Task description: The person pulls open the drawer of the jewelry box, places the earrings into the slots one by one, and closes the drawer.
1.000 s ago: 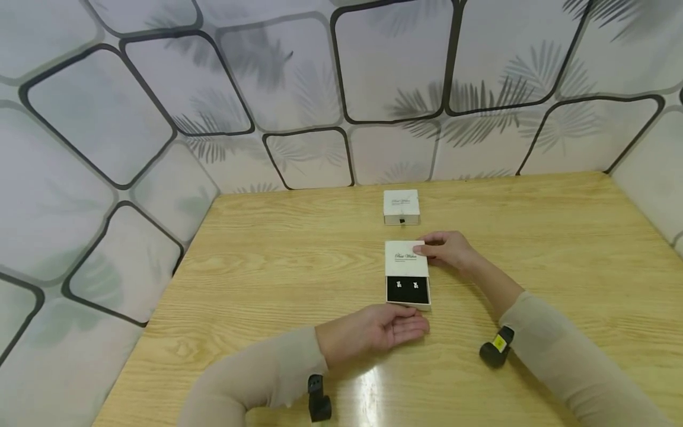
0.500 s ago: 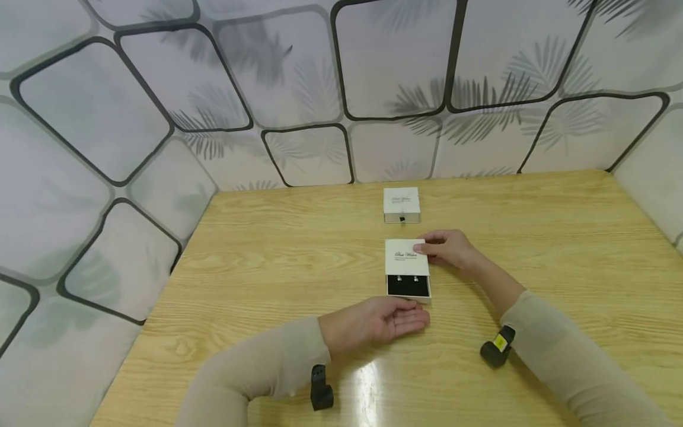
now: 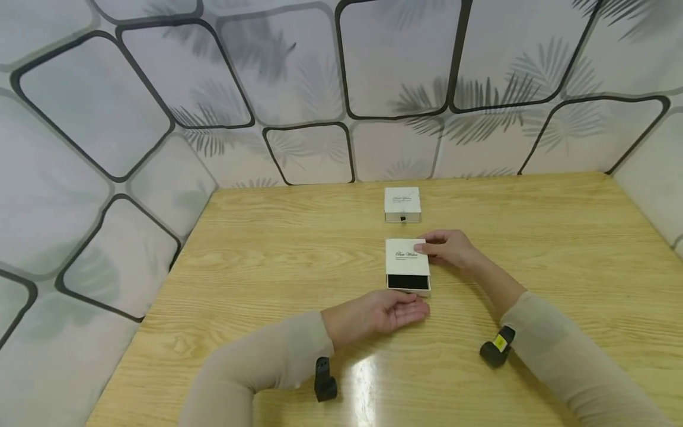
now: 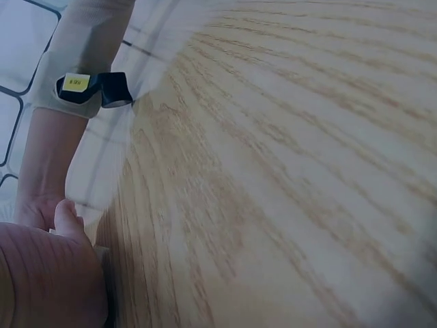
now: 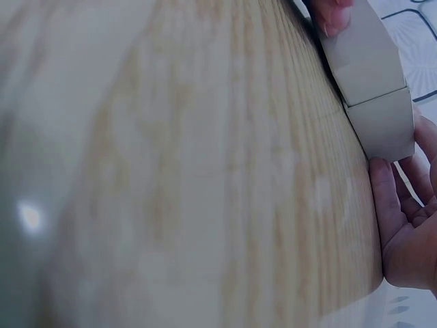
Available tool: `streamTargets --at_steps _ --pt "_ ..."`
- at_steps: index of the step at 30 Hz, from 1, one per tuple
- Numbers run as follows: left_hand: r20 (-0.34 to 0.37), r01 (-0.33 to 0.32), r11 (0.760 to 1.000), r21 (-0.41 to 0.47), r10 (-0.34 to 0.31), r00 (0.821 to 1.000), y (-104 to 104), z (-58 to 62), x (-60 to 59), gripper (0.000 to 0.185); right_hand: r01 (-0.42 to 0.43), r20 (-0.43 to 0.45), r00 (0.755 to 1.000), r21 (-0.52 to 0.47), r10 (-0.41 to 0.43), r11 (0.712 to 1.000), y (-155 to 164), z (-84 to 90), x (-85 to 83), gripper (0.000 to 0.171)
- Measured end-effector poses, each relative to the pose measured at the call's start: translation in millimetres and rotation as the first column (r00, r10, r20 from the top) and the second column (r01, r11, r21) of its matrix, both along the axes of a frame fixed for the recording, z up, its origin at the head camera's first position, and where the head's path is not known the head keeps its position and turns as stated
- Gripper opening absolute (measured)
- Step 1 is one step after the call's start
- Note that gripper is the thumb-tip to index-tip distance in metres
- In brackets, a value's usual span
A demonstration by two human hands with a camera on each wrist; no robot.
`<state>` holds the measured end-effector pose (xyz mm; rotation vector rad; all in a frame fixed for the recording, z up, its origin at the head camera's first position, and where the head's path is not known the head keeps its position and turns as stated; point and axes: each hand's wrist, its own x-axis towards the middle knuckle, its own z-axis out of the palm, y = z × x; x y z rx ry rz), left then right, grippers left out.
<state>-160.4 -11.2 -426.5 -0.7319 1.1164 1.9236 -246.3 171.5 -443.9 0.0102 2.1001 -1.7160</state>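
A small white drawer box (image 3: 407, 256) with script lettering lies mid-table. Its drawer (image 3: 408, 282) sticks out a little toward me and shows only a thin strip of black lining. My left hand (image 3: 411, 308) lies flat with straight fingers against the drawer's front. My right hand (image 3: 427, 246) grips the sleeve's right side, with the thumb on top. In the right wrist view the box (image 5: 365, 61) and its drawer end (image 5: 386, 126) stand side-on, with the left hand's fingers (image 5: 403, 225) against the drawer. The left wrist view shows only my palm (image 4: 48, 273) and the right forearm (image 4: 48, 157).
A second, closed white box (image 3: 402, 204) of the same kind sits farther back on the wooden table (image 3: 267, 267). Patterned wall panels (image 3: 160, 148) close the table in at the back and on both sides.
The drawer has slid farther into the sleeve, and the earrings on the black lining are now hidden. My left hand moved forward with it. The right hand stayed on the sleeve.
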Motion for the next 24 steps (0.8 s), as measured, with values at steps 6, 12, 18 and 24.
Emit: streamTargets --at_steps 6,12,18,24 --pt "-0.007 -0.03 0.999 0.012 0.03 1.0 1.6 -0.9 -5.6 0.026 -0.004 0.0 1.0 -0.026 0.004 1.0 0.1 -0.8 -0.3 0.055" --pt "-0.004 -0.074 0.997 0.001 0.074 0.997 4.6 -2.7 -12.5 0.022 -0.007 -0.003 1.0 -0.013 0.007 1.0 -1.2 -0.2 -0.8 0.054" --pt "-0.01 -0.103 0.995 0.015 0.103 0.995 7.1 -5.6 -22.2 0.014 -0.007 -0.008 1.0 -0.022 0.007 1.0 -0.9 -1.9 -1.3 0.055" --pt "-0.002 -0.099 0.995 0.017 0.099 0.995 8.9 -5.6 -24.3 0.014 -0.012 -0.021 1.0 -0.012 0.011 1.0 1.0 -2.1 -0.3 0.055"
